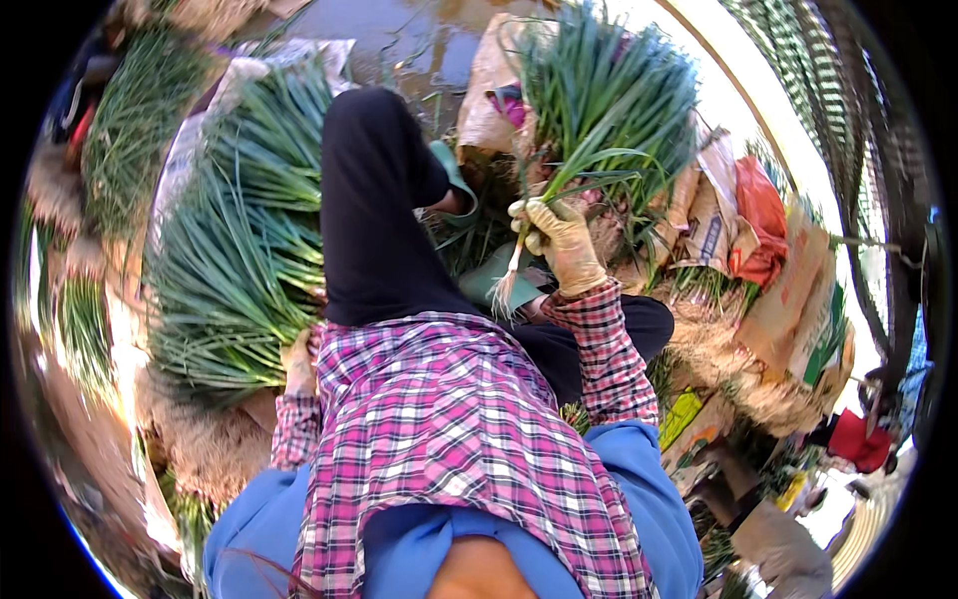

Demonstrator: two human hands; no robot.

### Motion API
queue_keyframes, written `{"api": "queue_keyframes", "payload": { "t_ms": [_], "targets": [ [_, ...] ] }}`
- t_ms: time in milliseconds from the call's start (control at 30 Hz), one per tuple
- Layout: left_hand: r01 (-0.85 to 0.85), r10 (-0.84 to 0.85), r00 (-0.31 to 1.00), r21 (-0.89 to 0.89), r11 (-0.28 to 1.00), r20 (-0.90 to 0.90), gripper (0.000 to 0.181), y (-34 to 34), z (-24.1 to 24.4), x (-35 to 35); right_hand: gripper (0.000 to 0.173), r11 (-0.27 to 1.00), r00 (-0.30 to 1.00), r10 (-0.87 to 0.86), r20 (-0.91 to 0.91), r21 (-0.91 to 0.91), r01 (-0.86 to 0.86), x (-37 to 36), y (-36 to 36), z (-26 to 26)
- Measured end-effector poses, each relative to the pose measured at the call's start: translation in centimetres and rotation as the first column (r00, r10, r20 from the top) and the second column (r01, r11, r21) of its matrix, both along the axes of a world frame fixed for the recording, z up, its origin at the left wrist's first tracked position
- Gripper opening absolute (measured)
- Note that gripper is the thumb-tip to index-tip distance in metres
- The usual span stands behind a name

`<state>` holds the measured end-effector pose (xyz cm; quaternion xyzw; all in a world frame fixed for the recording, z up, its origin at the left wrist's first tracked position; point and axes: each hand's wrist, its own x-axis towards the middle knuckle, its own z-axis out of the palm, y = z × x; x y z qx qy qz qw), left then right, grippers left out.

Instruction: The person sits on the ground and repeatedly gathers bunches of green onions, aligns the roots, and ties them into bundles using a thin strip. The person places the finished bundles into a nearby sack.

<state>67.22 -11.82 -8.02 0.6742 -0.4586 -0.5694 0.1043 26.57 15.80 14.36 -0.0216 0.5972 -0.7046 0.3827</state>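
Note:
In its pale yellow glove, my right hand grips a green onion stalk in front of my body. The stalk's white, rooted end hangs down to the left, and its leaves extend up to the right. Just beyond is a large heap of green onions with reddish bulbs and roots near its base. My left hand rests low at the left against the stem ends of another big pile of green onions. My sleeve and the stalks partly hide it, so its grip is unclear.
Green sandals are on my feet. Wet ground lies ahead. Rooty bundles, woven sacks and an orange-red bag stand at the right. More onions lie far left. Green netting hangs upper right.

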Motion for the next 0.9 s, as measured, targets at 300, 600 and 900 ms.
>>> {"api": "queue_keyframes", "payload": {
  "t_ms": [300,600,900],
  "targets": [
    [0.157,-0.474,0.868,-0.823,0.546,-0.149,0.035,-3.9,19.5,-13.6,0.014,0.967,0.975,-0.222,0.001,0.126,0.22,0.2,4.0,-3.3],
    [0.941,-0.851,-0.258,-0.317,-0.115,-0.457,0.023,17.0,18.1,-38.2,0.017,0.814,0.813,-0.579,-0.059,0.0,0.58,0.9,3.3,-2.8],
    [0.968,-0.718,-0.159,-0.252,0.023,-0.678,0.018,21.7,17.5,-39.1,0.013,0.945,0.897,-0.28,-0.341,0.064,0.32,2.2,11.1,-4.5]
  ]
}}
